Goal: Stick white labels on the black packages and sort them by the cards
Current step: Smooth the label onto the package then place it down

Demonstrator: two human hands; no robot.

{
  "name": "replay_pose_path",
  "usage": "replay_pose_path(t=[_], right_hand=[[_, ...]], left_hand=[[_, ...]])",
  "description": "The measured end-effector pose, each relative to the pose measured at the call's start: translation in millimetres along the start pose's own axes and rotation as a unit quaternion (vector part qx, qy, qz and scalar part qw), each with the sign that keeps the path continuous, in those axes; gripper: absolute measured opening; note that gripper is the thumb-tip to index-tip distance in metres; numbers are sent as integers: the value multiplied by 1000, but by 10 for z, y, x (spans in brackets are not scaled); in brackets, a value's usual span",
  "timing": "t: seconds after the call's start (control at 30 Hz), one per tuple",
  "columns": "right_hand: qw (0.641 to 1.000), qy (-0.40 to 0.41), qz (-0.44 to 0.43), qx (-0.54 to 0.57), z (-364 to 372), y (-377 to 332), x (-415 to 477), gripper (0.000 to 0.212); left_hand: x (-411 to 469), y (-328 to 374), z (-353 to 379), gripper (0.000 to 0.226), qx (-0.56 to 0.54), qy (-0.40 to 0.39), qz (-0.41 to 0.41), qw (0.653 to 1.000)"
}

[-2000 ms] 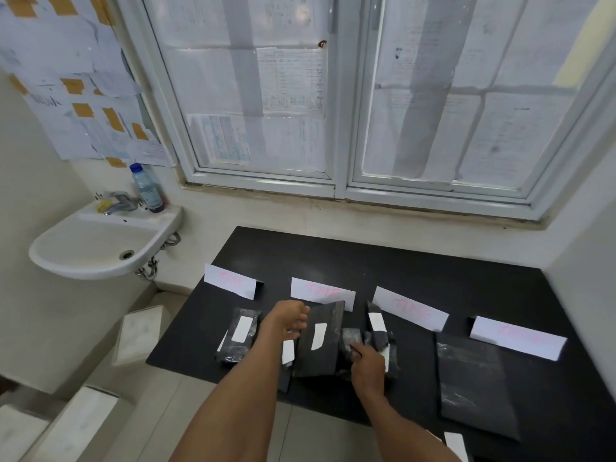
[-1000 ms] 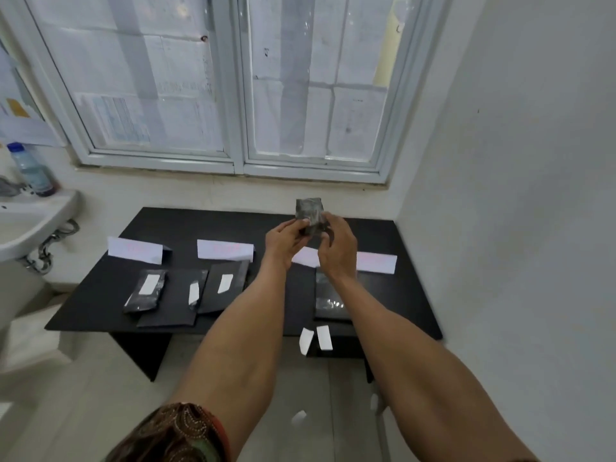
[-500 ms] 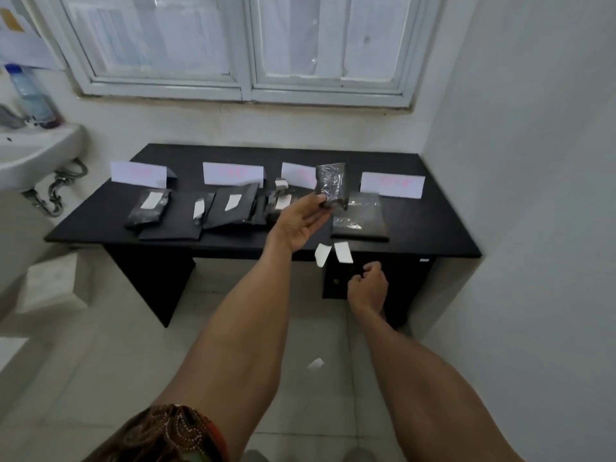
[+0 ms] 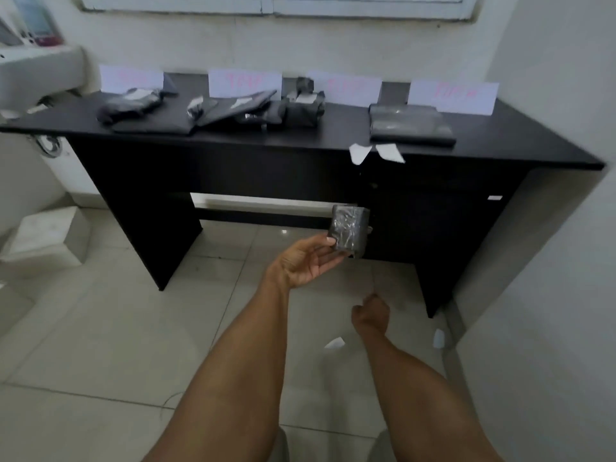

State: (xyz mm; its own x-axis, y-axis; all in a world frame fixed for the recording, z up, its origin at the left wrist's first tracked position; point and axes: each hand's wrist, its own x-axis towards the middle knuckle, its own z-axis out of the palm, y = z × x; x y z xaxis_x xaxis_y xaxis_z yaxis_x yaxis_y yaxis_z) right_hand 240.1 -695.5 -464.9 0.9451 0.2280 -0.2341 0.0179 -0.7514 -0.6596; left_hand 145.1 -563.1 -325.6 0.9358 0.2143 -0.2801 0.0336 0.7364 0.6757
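My left hand pinches a small black package between thumb and fingers, held low in front of the black table. Lower down, my right hand hangs over the floor with its fingers curled; nothing shows in it. A white label lies on the tiles just left of that hand. Two more white labels hang off the table's front edge. Several white cards with pink writing stand along the back, with black packages lying in front of them.
A white sink hangs on the wall at the left. White blocks sit on the floor under it. Another white scrap lies by the right wall, which runs close along the table's right end.
Both hands have dropped below the tabletop. The left hand still holds the small package, and the right hand has gone down toward the label on the floor. The camera tilted downward.
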Motion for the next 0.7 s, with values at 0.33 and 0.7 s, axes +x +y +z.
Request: replay_pose_path(t=[0.33, 0.7], right_hand=[[986, -106, -68, -113, 1663, 1122, 956, 36], [919, -179, -191, -294, 2362, 1712, 1409, 41]], left_hand=[[926, -1164, -1592, 39, -8, 126, 104, 987], [1134, -1660, -2278, 35, -43, 195, 99, 975]])
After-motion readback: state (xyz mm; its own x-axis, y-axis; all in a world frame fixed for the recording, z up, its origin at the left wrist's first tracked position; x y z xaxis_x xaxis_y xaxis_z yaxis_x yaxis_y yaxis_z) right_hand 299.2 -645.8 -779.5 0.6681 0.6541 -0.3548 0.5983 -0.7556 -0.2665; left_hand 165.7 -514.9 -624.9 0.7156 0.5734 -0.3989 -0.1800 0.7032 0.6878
